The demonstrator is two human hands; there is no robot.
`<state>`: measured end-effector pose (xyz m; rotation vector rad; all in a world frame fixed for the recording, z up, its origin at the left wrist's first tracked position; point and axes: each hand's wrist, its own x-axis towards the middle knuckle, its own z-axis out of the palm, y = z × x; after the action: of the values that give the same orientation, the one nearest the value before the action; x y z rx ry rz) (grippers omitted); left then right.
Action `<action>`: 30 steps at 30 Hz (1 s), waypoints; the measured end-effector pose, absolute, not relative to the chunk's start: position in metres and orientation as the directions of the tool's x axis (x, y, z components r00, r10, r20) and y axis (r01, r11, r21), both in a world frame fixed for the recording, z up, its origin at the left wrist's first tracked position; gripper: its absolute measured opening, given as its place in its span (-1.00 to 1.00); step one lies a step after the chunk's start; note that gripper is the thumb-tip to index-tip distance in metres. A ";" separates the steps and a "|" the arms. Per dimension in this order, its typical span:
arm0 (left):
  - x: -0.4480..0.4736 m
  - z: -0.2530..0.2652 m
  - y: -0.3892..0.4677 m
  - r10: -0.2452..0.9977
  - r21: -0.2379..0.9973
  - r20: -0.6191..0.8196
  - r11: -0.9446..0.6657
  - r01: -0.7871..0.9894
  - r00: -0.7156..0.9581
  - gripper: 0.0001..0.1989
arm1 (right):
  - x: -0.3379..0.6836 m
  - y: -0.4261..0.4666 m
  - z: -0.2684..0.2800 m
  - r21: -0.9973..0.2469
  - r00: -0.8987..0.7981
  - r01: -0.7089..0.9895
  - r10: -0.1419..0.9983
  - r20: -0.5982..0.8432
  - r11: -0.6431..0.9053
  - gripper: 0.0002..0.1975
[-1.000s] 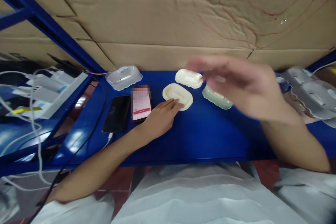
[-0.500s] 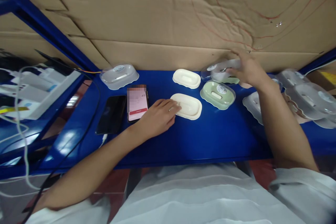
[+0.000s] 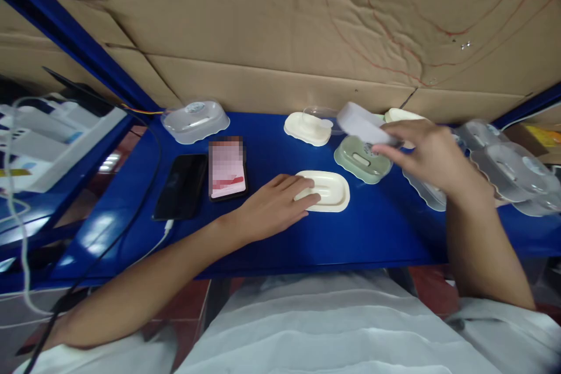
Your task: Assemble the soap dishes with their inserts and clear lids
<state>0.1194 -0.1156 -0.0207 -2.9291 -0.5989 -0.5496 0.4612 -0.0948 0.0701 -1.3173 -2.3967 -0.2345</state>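
My left hand (image 3: 280, 201) rests on the left end of a cream oval soap dish (image 3: 335, 193), fingertips inside it, holding it on the blue table. Between the closed thumb and fingers of my right hand (image 3: 414, 149) is a whitish plastic piece (image 3: 359, 121), tilted in the air and blurred, so its exact kind is unclear. Below it sits a green soap box (image 3: 362, 160) with a clear lid. Another cream dish (image 3: 307, 128) lies behind, partly overlapped by a clear lid (image 3: 319, 114).
Two phones, one dark (image 3: 180, 187) and one lit (image 3: 228, 172), lie left. A clear-lidded box (image 3: 197, 123) stands behind them. Several clear lids (image 3: 521, 166) are piled at right. Cardboard (image 3: 245, 85) backs the blue table (image 3: 372, 234). Cables (image 3: 149, 216) run at left.
My right hand has drawn nearer from the back with the whitish piece raised and tilted. My left hand and the cream dish have shifted slightly right and nearer.
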 end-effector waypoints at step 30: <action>0.119 -0.024 -0.105 0.369 -0.044 0.292 -0.917 0.397 0.883 -0.85 | 0.396 -0.094 -0.005 -0.168 -0.566 0.736 0.732 0.378 0.656 -0.58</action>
<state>0.1185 -0.1048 -0.0241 -2.9483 -0.6016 -0.4260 0.3961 -0.0937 -0.0046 -1.1526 -2.4584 -0.0118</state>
